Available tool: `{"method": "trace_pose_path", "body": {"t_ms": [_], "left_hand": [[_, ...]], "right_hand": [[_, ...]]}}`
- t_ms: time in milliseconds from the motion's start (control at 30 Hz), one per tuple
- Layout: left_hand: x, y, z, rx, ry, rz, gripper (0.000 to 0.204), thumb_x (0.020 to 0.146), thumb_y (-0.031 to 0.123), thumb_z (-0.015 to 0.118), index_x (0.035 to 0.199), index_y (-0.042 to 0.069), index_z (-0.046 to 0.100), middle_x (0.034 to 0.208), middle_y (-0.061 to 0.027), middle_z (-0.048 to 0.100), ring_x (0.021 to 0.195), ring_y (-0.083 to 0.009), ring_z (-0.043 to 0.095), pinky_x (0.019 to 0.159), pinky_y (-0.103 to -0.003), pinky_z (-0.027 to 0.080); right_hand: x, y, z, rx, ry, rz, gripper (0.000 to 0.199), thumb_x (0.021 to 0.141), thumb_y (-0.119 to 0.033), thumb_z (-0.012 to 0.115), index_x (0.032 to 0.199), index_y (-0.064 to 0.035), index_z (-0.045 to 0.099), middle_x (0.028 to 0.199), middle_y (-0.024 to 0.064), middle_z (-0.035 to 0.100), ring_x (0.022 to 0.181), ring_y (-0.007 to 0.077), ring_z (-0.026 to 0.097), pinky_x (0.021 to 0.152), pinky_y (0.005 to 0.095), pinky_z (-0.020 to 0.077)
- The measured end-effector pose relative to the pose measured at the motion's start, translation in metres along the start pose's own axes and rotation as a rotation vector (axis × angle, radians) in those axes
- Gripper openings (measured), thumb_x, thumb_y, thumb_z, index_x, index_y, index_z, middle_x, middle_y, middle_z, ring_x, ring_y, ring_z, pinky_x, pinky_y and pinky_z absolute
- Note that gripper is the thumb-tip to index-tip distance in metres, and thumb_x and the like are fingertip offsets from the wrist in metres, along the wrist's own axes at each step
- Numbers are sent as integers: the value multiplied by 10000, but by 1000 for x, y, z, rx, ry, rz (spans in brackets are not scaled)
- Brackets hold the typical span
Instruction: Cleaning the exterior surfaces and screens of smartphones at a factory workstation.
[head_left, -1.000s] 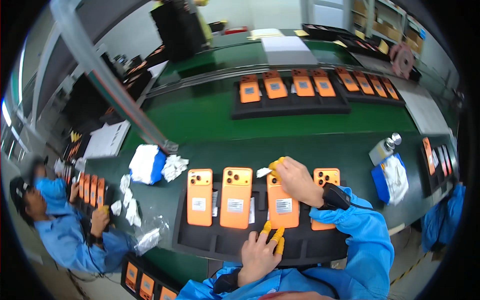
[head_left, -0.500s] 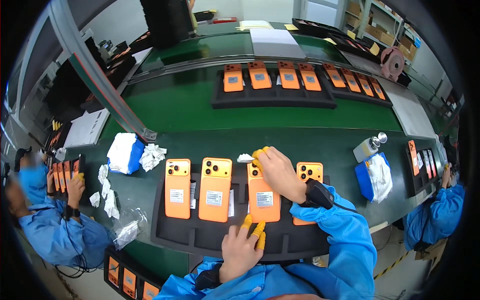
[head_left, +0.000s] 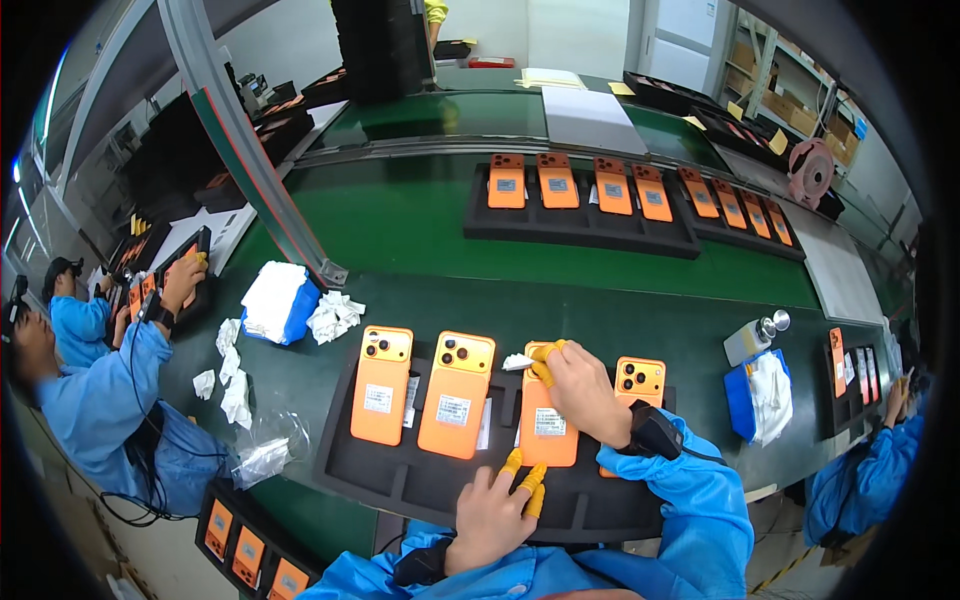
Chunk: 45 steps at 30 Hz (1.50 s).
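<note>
Orange phones lie back side up in a black tray [head_left: 425, 490] in front of me. My right hand [head_left: 585, 392], with yellow finger cots, pinches a crumpled white wipe [head_left: 517, 362] at the camera end of the third phone [head_left: 548, 450], hiding most of its lenses. My left hand [head_left: 492, 518] rests by that phone's lower edge. Its fingers are stretched out, some in yellow cots, and the tips touch the edge. To the left lie the first phone [head_left: 374, 426] and the second phone [head_left: 447, 438]. The fourth phone [head_left: 637, 378] is partly behind my right wrist.
A blue box of white wipes [head_left: 300, 312] and crumpled wipes [head_left: 336, 316] are at left; another blue box [head_left: 739, 402] and a pump bottle [head_left: 744, 344] at right. Beyond are a tray of phones [head_left: 590, 231] and a metal post [head_left: 255, 175]. Co-workers [head_left: 95, 390] sit to either side.
The whole view has shifted, so the tray appears lower and further right. My right hand stays at the third phone's camera end with the wipe. The co-worker at left has raised a hand and tray.
</note>
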<state>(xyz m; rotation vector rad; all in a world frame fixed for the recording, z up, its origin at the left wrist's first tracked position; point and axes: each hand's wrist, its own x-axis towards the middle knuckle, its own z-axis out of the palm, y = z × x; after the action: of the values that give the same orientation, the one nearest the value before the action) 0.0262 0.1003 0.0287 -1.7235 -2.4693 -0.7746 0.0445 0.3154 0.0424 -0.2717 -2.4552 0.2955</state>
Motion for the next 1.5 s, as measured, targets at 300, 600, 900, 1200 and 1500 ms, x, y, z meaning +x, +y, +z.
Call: {"method": "trace_pose_path", "body": {"t_ms": [300,600,900,1200,1500], "left_hand": [[-3,-2,0,14,48,11,171,686,181,726,826,84,740,1021,-86,621,825,-251,533,616,-308,492],[5,0,-1,5,16,23,228,680,177,729,893,95,734,1031,-106,613,827,-291,552,626,-363,500],[15,8,-7,108,154,68,218,818,202,666,1021,138,715,1103,-140,627,922,-356,585,802,-430,485],[12,8,-4,55,126,161,217,827,205,659,1012,108,717,1115,-151,627,938,-366,577,829,-433,470],[20,5,5,84,126,140,201,821,212,662,987,114,720,1105,-143,628,933,-359,579,788,-432,483]], "right_hand": [[8,3,1,-11,19,-13,143,758,12,577,890,4,524,783,133,524,759,293,555,656,374,475],[1,11,3,-26,33,-37,243,693,-7,583,931,9,538,852,148,549,840,324,563,748,385,485],[10,14,27,55,148,-65,194,743,-113,582,920,-32,582,907,97,595,890,261,600,743,345,511],[2,15,32,-103,173,-30,184,763,-152,625,839,-25,516,772,76,524,781,223,544,656,319,476],[0,23,35,44,63,68,170,746,-111,590,897,-37,562,877,101,581,885,261,592,721,352,500]]}}
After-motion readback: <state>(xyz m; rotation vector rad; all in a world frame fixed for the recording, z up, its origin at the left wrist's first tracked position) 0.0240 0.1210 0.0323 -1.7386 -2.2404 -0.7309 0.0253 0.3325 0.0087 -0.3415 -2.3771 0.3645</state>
